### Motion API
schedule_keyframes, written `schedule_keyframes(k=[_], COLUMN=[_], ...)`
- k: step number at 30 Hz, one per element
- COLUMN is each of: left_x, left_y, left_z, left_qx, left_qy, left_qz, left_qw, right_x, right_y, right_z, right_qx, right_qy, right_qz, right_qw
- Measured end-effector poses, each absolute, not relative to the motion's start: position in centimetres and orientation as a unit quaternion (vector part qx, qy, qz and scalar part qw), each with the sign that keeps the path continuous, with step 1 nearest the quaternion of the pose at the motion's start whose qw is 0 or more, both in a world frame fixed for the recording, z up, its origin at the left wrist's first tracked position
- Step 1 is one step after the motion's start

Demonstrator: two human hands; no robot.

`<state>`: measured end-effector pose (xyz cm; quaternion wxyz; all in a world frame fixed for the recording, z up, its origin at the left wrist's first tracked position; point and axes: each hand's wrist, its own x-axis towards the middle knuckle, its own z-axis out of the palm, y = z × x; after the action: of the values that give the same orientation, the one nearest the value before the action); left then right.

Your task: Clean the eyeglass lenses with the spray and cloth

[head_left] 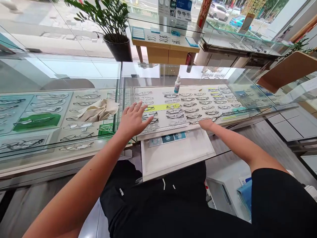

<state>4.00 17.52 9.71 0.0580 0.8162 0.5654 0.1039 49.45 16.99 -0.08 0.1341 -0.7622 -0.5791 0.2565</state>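
My left hand [135, 120] lies on the glass counter top [128, 79] with its fingers spread, holding nothing. Near the front edge of the same counter is my right hand [206, 124], bent downward; its fingers are hidden, so I cannot tell what they hold. Rows of eyeglasses [193, 116] show under the glass between and beyond my hands. A pulled-out white drawer [173, 155] juts toward my body, with a strip of pictures [168, 138] at its back. A small white spray bottle [177, 84] stands upright on the counter.
A crumpled beige cloth [99, 110] lies on the counter to the left. Beyond it stands a potted plant [117, 44]. Another display case [165, 41] is at the back. A brown board [289, 71] leans at the right. Blue bags [245, 193] sit low at the right.
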Motion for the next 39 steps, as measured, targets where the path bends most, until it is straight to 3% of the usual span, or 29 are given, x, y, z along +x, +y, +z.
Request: schedule_keyframes(k=[6, 14, 21, 28, 34, 39], left_x=[4.2, 4.1, 4.1, 7.4, 16.2, 22.3], left_y=[17.3, 17.3, 17.2, 19.4, 26.6, 31.4], left_z=[10.0, 10.0, 10.5, 11.7, 13.4, 12.4], left_qx=[0.813, 0.813, 0.811, 0.767, 0.744, 0.680], left_qy=[0.570, 0.568, 0.573, 0.629, 0.560, 0.550], left_qz=[0.105, 0.112, 0.100, 0.093, 0.248, 0.334], left_qw=[0.056, 0.059, 0.071, 0.082, 0.266, 0.351], right_x=[52.6, 51.6, 48.0, 43.7, 41.8, 41.6], right_y=[19.7, 19.9, 17.5, 11.5, 8.0, 9.2], right_z=[-0.6, -0.6, 3.2, 9.6, 20.7, 29.3], right_qx=[-0.712, -0.656, -0.629, -0.586, -0.502, -0.535], right_qy=[-0.676, -0.729, -0.732, -0.754, -0.818, -0.817], right_qz=[0.181, 0.120, 0.124, 0.163, 0.144, 0.094], right_qw=[-0.064, -0.154, -0.228, -0.248, -0.239, -0.194])
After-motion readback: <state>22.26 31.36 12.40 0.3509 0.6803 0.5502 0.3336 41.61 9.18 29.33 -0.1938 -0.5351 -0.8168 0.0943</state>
